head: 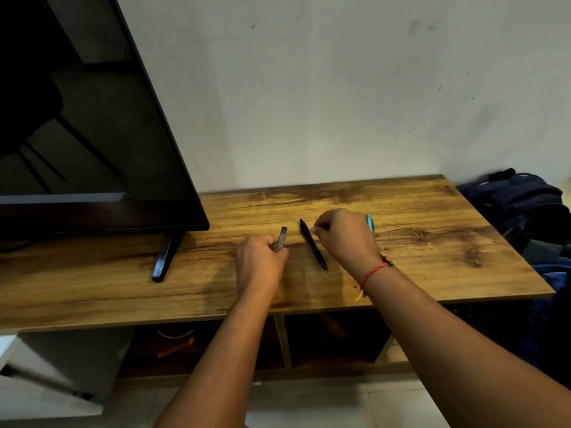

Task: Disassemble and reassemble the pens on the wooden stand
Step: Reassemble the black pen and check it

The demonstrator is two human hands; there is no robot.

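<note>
Below, two open compartments under the top of the wooden stand (417,230): on the left, something orange (176,347) and a white loop (174,335) (cable-like), both dim; on the right, only shadow, contents not readable. Up on the top, near the middle, a black pen (312,244) lying slanted between the two hands. Left hand (261,257) curled round a short grey pen piece (281,239), upper end poking out above the fingers. Right hand (346,239) just beside the black pen's far end, fingers curled, thumb and forefinger tips drawn together; cannot tell the pinch's contents, if any. Teal pen (370,223) mostly hidden behind the right hand. Television (92,134) at left, cut off by the frame. Dark backpack (525,205) at far right, partly cropped.
</note>
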